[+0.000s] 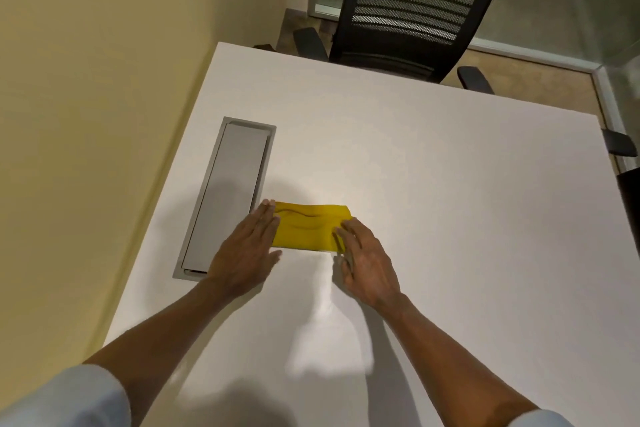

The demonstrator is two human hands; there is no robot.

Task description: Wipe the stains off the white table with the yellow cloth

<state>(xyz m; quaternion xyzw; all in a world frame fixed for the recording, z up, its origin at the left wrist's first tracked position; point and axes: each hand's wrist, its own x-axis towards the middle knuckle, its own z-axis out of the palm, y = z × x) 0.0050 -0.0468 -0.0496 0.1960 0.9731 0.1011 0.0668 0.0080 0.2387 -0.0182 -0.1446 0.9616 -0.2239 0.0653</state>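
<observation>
Nearest the camera, two pale blue sleeves [65, 395] sit at the bottom corners, and bare forearms reach forward from them over the white surface [450, 204]. The left hand [247, 250] lies flat with fingers straight and together, its fingertips resting on the left end of the yellow cloth [308, 227]; its grip is spread flat, closed on nothing. The right hand [367, 262] lies palm down on the cloth's right end, fingers slightly bent and pressing on the fabric, also flat rather than clamped around it. The cloth is folded into a flat rectangle with a few wrinkles along its far edge, lying on the surface between the two hands, just right of a long grey cable hatch [227, 196] set into the top. No stains can be made out on the surface. Beyond the far edge stands a black mesh-backed office chair [420, 0], pushed close, with a yellowish wall [104, 45] on the left.
</observation>
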